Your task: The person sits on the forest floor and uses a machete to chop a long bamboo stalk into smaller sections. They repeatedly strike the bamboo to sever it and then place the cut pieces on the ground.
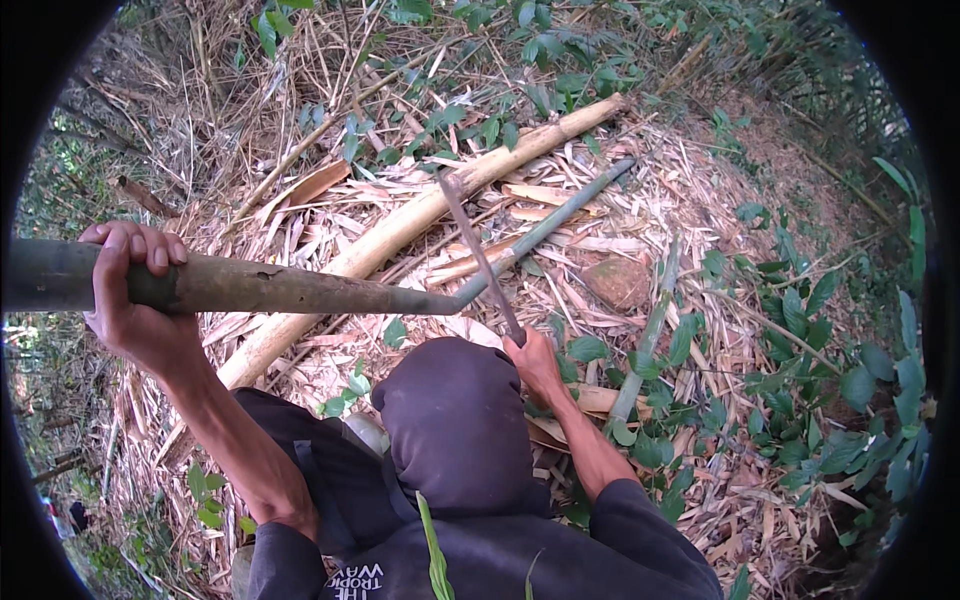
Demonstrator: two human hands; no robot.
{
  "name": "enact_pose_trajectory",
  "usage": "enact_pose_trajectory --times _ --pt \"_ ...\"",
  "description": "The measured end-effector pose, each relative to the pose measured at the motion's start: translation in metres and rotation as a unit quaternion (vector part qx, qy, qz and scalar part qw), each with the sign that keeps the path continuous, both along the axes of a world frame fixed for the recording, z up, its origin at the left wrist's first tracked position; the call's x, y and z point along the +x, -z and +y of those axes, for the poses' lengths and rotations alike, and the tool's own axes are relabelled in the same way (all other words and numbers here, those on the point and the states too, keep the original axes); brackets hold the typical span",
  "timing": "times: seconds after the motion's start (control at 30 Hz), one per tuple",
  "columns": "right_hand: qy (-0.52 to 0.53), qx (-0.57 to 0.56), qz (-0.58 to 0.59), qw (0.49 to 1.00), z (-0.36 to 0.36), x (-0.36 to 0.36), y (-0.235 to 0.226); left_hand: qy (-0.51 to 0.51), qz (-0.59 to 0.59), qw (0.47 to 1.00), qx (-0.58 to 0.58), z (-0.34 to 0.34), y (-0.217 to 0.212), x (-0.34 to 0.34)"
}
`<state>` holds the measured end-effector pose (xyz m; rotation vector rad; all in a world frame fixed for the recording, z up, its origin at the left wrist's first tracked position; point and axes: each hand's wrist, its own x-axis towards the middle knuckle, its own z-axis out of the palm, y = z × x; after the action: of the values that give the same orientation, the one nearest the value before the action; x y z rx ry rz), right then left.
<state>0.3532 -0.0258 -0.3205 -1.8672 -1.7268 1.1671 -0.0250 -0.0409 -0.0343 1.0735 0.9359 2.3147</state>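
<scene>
My left hand (140, 270) is wrapped round a thick green-brown bamboo pole (300, 288), raised at the left and held roughly level. Near the middle, the pole meets a thinner green bamboo length (575, 205) at a sharp angle; I cannot tell whether they are one piece. My right hand (537, 365) grips the handle of a machete (470, 235), its long dark blade pointing up and away. The blade crosses in front of the green length, close to the bend; whether it touches is unclear. My dark-clad knee (450, 420) is below the bend.
A stout pale bamboo pole (400, 225) lies diagonally behind, over ground covered in dry bamboo shavings (640, 210). To the right are a brown stone (617, 283), a short green bamboo piece (650, 335) and leafy plants (800, 320). Dry stalks and brush (250, 100) stand at the back left.
</scene>
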Motion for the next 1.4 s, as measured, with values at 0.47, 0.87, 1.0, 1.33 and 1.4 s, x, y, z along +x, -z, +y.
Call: enact_pose_trajectory --times 0.47,0.87,1.0,1.33,1.4 --pt "-0.079 -0.066 -0.128 0.986 -0.026 0.014 0.019 0.020 0.017 0.999 0.028 -0.036 -0.032 -0.027" --pt "-0.220 0.075 -0.274 0.933 -0.049 0.027 0.102 -0.072 -0.018 0.997 0.020 -0.043 -0.034 -0.069" --pt "-0.280 0.126 -0.242 0.920 -0.056 0.023 0.117 -0.096 0.019 0.995 0.011 -0.074 -0.036 -0.151" --pt "-0.288 -0.097 0.226 0.925 0.054 -0.117 -0.018 -0.196 -0.109 0.974 -0.026 -0.099 0.026 -0.139" --pt "-0.307 -0.123 0.424 0.843 0.079 -0.145 -0.073 -0.255 -0.155 0.950 -0.094 -0.072 0.050 -0.089"
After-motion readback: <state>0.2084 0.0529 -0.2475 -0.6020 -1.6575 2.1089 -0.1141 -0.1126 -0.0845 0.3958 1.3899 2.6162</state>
